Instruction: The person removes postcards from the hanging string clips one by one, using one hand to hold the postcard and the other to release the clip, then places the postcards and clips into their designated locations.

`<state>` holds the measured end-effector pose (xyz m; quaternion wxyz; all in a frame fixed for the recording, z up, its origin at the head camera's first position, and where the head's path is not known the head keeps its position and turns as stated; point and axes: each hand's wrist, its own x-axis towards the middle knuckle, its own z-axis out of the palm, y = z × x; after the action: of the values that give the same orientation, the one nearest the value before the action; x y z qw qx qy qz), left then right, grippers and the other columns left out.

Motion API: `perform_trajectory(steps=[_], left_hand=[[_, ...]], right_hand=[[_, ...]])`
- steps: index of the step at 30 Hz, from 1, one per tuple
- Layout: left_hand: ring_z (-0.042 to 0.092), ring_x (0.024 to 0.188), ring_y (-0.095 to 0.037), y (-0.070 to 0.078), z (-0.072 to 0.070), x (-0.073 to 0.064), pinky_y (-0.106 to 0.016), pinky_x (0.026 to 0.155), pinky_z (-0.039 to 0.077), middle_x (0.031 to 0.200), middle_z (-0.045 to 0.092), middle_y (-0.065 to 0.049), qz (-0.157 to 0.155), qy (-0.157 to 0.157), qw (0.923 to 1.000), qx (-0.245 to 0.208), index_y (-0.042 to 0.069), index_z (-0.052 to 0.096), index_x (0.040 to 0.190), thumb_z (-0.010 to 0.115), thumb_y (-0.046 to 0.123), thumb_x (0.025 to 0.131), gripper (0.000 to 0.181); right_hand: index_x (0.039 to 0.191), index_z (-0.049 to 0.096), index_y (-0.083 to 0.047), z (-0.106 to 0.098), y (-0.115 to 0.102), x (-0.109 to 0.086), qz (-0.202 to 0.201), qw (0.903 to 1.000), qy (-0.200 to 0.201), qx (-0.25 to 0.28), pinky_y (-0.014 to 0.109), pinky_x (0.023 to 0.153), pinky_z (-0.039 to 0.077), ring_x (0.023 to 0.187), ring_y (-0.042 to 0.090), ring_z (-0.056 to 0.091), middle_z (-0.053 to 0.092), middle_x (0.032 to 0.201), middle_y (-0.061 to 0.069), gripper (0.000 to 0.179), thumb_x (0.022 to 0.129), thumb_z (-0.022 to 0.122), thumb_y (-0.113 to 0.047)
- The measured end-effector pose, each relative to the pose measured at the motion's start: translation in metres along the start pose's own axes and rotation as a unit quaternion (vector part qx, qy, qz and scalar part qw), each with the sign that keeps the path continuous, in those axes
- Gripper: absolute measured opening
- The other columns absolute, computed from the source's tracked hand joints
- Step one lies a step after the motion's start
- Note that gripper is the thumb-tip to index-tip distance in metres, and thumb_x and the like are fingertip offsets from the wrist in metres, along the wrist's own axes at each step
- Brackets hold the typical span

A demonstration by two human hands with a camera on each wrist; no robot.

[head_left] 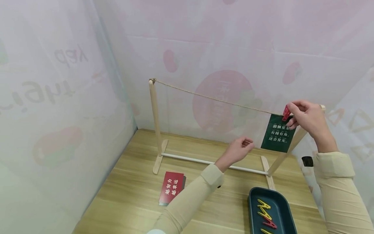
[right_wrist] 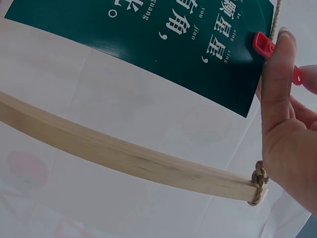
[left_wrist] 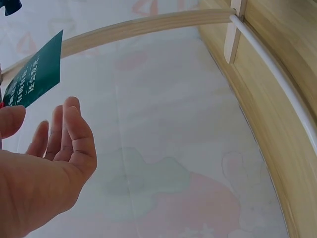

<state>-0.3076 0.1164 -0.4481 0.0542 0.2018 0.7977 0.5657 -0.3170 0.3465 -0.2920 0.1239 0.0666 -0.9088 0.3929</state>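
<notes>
Near the right end of a twine line (head_left: pixel 210 97) hangs a dark green card (head_left: pixel 276 136) with white writing. My right hand (head_left: pixel 311 118) pinches a red clothespin (head_left: pixel 286 112) at the card's top edge; in the right wrist view the red clothespin (right_wrist: pixel 263 45) sits over the card's edge beside the twine. Left of the card, my left hand (head_left: pixel 235 151) is in the air with loosely bent fingers and holds nothing. The left wrist view shows that hand (left_wrist: pixel 54 163) below and apart from the green card (left_wrist: pixel 42 69).
A wooden stand with a left post (head_left: pixel 155 117) and a white bottom rod (head_left: pixel 190 158) carries the twine. Red-topped cards (head_left: pixel 169 188) lie stacked on the wooden table (head_left: pixel 117 195). At front right, a dark blue tray (head_left: pixel 287 214) holds yellow and red clothespins (head_left: pixel 264 213).
</notes>
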Motion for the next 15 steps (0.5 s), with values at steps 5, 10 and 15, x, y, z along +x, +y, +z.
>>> perform_trajectory(steps=[5,10,15], left_hand=[[0.064,0.105,-0.007,0.002,0.008,-0.001,-0.021,0.086,0.052,0.117,0.068,0.004,-0.007,-0.011,0.9999,0.003,0.02,0.062,0.126,0.058,0.039,0.098,0.034],[0.064,0.099,-0.005,0.003,0.014,-0.003,-0.02,0.082,0.052,0.112,0.069,0.004,-0.01,-0.022,0.9997,0.0,0.019,0.062,0.125,0.059,0.036,0.098,0.032],[0.059,0.083,0.001,0.005,0.022,-0.005,-0.017,0.07,0.05,0.096,0.068,0.008,0.0,-0.033,0.9994,-0.005,0.018,0.066,0.114,0.06,0.033,0.098,0.022]], right_hand=[[0.131,0.052,0.002,0.002,-0.001,0.001,-0.007,0.9999,-0.001,-0.011,0.029,0.052,0.055,0.051,0.013,0.065,0.062,0.073,-0.024,0.052,0.101,0.049,-0.04],[0.129,0.052,0.002,0.005,-0.003,0.002,-0.015,0.9996,-0.005,-0.022,0.028,0.052,0.056,0.052,0.014,0.066,0.061,0.073,-0.023,0.053,0.101,0.047,-0.043],[0.125,0.054,0.002,0.007,-0.004,0.002,-0.024,0.9996,0.0,-0.018,0.03,0.051,0.056,0.051,0.015,0.065,0.062,0.071,-0.021,0.049,0.102,0.047,-0.041]])
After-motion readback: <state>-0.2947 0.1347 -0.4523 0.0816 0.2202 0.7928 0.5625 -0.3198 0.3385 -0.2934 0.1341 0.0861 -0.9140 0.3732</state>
